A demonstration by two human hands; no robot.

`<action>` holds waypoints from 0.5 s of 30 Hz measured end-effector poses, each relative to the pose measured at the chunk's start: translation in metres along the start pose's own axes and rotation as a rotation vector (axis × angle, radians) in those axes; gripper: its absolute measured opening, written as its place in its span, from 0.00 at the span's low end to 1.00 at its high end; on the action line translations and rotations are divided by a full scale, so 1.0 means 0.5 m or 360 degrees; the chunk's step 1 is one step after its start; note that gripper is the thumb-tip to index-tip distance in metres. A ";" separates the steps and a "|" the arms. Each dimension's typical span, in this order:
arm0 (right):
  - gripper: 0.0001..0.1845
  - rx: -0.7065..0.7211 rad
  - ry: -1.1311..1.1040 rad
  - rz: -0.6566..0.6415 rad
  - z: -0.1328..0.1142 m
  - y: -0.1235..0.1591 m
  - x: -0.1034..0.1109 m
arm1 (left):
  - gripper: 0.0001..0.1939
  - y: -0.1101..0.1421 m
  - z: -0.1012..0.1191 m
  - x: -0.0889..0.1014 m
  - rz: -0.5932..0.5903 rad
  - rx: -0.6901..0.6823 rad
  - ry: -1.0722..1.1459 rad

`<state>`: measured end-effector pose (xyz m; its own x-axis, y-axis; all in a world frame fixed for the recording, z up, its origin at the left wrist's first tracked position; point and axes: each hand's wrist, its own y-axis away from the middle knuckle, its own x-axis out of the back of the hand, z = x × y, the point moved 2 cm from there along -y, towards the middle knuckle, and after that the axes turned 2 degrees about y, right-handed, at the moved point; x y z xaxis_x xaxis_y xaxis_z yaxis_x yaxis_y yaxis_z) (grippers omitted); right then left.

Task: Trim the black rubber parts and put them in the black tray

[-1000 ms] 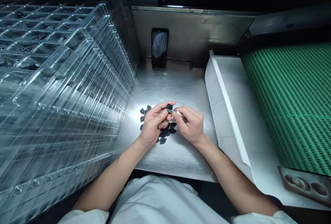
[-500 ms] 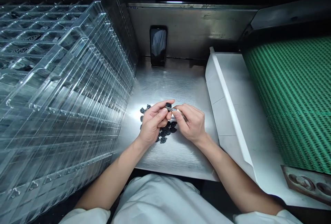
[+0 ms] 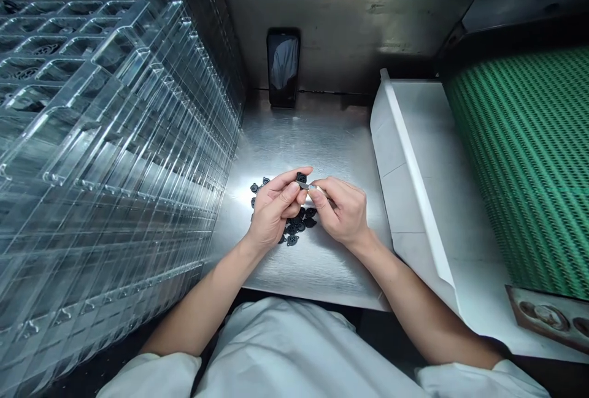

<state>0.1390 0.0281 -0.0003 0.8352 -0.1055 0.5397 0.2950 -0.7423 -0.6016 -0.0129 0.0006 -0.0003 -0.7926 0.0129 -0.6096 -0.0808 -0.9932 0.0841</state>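
My left hand (image 3: 276, 208) pinches a small black molded part (image 3: 301, 177) between thumb and fingers, above the metal table. In my right hand (image 3: 343, 209) is a small knife with a thin blade (image 3: 304, 186); its handle is mostly covered by my fingers. The blade's tip meets the black part close to my left thumb. Beneath and beside my left hand lie several more small black parts (image 3: 292, 240), some loose at its left and a cluster under the fingers. My left hand hides some of them.
Tall stacked clear plastic trays (image 3: 138, 134) stand on the left, with black parts in the top cells. A phone (image 3: 283, 68) leans on the back metal wall. At right are a white tray (image 3: 414, 183) and a green conveyor belt (image 3: 538, 165). Bare metal tabletop (image 3: 317, 134) shows behind my hands.
The whole view has shifted slightly, the back wall and phone sitting higher in the picture. Both hands keep nearly the same pose, knife still against the black part.
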 end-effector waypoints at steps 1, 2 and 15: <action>0.16 -0.0004 0.0000 0.0009 0.000 0.000 0.000 | 0.21 0.000 0.000 0.000 -0.0002 0.0002 0.0004; 0.16 -0.0008 0.0000 0.0018 0.000 0.000 0.001 | 0.21 0.000 0.000 0.000 -0.0005 0.0003 0.0010; 0.15 0.0020 0.0037 0.0020 0.001 0.000 0.001 | 0.18 -0.002 -0.005 0.007 -0.0082 -0.0027 0.0057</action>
<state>0.1399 0.0285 -0.0002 0.8280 -0.1301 0.5455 0.2904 -0.7327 -0.6155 -0.0138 0.0013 -0.0045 -0.7657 0.0600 -0.6404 -0.1103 -0.9931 0.0388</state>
